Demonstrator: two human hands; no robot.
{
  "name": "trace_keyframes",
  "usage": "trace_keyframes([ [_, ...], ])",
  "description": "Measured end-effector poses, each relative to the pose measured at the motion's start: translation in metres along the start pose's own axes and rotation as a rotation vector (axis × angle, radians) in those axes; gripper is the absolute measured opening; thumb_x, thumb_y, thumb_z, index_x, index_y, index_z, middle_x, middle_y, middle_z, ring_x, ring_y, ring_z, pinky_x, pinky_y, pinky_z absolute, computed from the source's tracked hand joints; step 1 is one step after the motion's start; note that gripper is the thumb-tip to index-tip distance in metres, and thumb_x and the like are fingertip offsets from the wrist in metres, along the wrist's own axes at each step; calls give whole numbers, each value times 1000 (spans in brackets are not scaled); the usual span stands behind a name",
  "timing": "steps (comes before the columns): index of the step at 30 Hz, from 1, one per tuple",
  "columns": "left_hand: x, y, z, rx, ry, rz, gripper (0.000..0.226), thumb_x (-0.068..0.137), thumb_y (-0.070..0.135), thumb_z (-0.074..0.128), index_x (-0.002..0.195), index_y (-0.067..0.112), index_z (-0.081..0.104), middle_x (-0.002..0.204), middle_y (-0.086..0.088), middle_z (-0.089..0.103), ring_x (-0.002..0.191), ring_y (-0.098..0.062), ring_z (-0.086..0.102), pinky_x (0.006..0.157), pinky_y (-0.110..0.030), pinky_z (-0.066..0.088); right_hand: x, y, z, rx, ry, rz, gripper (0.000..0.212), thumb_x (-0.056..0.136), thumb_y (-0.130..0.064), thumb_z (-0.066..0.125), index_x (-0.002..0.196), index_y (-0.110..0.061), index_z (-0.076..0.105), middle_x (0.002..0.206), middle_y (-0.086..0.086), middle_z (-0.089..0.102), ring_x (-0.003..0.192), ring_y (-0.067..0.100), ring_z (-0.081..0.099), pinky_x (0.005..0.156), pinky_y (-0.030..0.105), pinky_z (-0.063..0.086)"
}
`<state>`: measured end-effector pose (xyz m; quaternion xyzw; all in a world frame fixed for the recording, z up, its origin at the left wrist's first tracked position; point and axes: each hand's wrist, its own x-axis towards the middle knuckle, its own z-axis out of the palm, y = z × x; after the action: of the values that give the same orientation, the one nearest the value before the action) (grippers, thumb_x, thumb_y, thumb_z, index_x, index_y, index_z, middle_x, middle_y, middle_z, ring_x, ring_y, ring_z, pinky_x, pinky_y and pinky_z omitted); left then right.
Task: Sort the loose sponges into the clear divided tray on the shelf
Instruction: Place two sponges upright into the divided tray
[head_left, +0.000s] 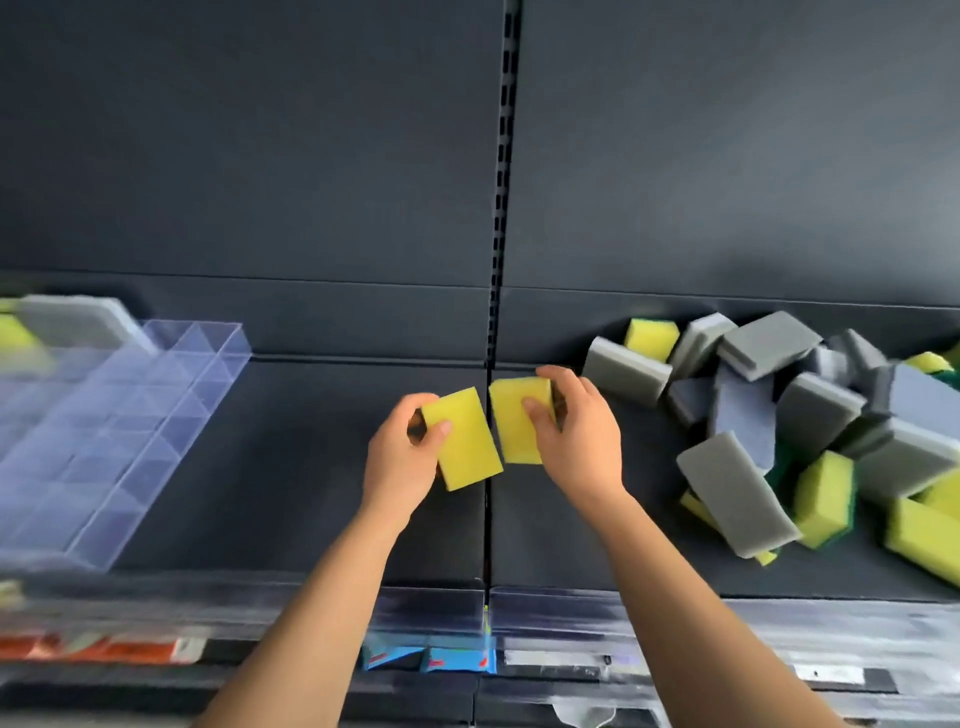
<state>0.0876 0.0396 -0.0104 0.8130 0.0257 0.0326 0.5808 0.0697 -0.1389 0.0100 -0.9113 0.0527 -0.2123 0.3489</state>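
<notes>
— Fingers (442, 429) gripped a yellow sponge in each hand above the dark shelf (311, 467). The left hand (400, 460) held the left sponge (465, 449) with its thumb on the yellow face. The right hand (576, 441) curled over the right sponge (511, 415), and the two blocks were almost touching.

— And the rest?

— The loose pile (779, 415) of grey and yellow sponges lay to the right. The clear divided tray (156, 452) sat well apart on the left, too blurred to show detail.

— How would they handle?

— Judging by the foam, they were light and squashy, hardly slippery, with nothing to break. A gentle pinch across the narrow sides looked like enough. A hard squeeze would likely buckle one going into a compartment.
</notes>
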Motion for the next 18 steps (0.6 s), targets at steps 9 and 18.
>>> trace_keyframes([
  [9,-31,-23,-99,-134,171,-81,13,93,16,53,96,28,59,97,-7,61,87,-25,61,62,-46,58,-22,-82,54,214,-46,-109,27,90,-26,60,117,-24,57,94,-6,57,82,13,52,72,25,42],
  [18,-50,-61,-239,-97,263,-100,21,93,23,54,84,42,57,96,1,60,87,-21,59,71,-49,57,-62,-198,137,316,-145,-149,26,88,-26,63,114,-27,62,93,-5,58,78,7,52,70,18,40],
])
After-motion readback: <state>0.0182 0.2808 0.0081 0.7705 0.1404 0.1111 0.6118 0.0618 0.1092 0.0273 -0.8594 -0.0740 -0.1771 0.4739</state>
